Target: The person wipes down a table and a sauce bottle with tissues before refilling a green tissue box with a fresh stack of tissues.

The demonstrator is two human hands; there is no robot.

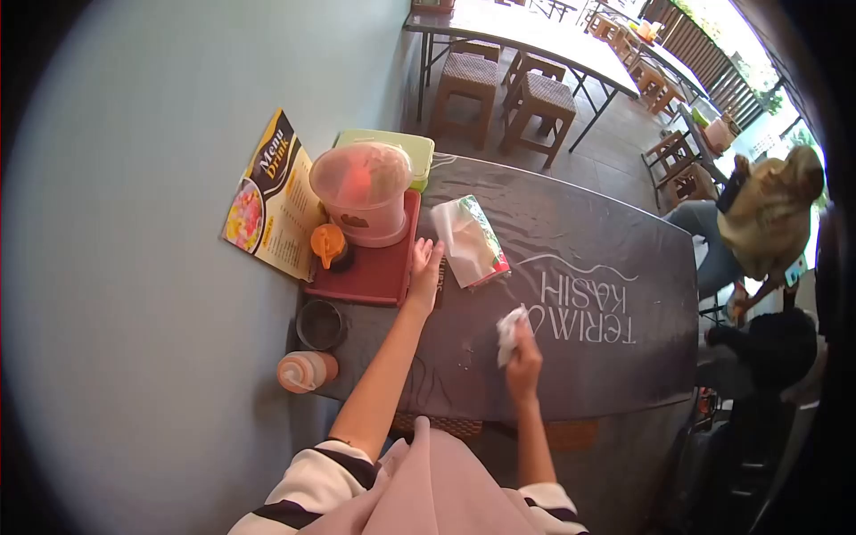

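Observation:
My left hand [425,275] is at the right edge of the red tray [379,278], its fingers extended and apart, between the tray and a tissue pack [470,242]. A crumpled white tissue [511,334] is gripped in my right hand [524,364], over the dark tablecloth [464,357] with white lettering. On the tray stand a lidded pinkish tub [361,196] and a small jar with an orange lid [330,245]. Behind them lies a green box [419,156].
A menu [272,201] leans on the wall at left. A dark round bowl [321,325] and a bottle [306,371] stand at the table's left edge. Two people, one in a tan top [767,218], are at the right. Stools [539,107] and another table [535,36] are beyond.

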